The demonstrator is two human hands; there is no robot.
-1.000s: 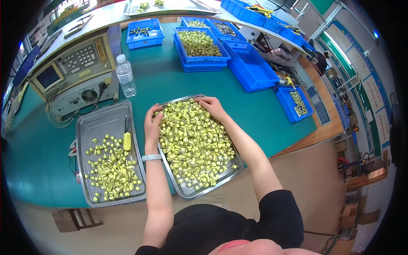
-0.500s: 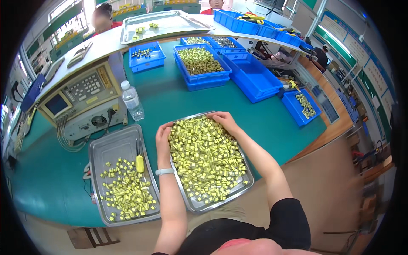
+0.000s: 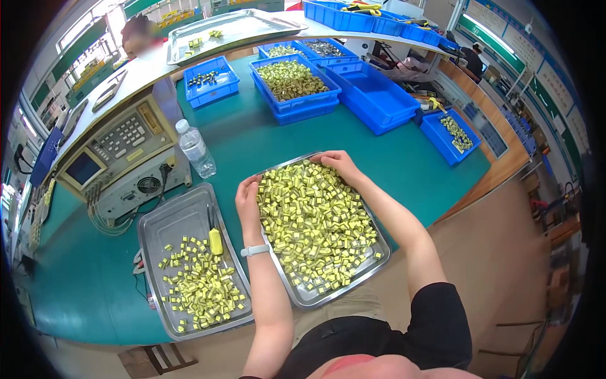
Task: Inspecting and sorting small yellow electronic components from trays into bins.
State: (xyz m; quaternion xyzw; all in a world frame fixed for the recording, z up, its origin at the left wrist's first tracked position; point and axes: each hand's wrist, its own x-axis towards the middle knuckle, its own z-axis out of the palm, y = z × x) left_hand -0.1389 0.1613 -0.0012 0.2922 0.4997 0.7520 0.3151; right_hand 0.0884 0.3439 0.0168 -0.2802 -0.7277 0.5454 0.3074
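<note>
A rectangular metal tray [image 3: 358,276] in front of me holds a thick layer of small yellow block-shaped parts [image 3: 315,221]. My left hand [image 3: 248,201] is closed around its left side near the far corner, and my right hand [image 3: 341,165] grips its far edge with the fingers curled over the rim. The undersides of the fingers are hidden. Beside my left forearm lies a second metal tray [image 3: 170,221] with a smaller heap of the same yellow parts [image 3: 205,284]. A yellow-handled tool [image 3: 216,242] with thin dark prongs rests inside it.
A water bottle [image 3: 196,150] and a bench instrument [image 3: 120,148] with cables stand at the left. Blue bins of parts [image 3: 303,107], an open blue bin [image 3: 372,101] and a small blue bin [image 3: 451,136] line the back and right. Another tray [image 3: 240,28] sits on the shelf; a person is behind it.
The whole view has shifted and tilted slightly. In the picture the held tray sits a little farther up and right, with both hands in the same grip on it.
</note>
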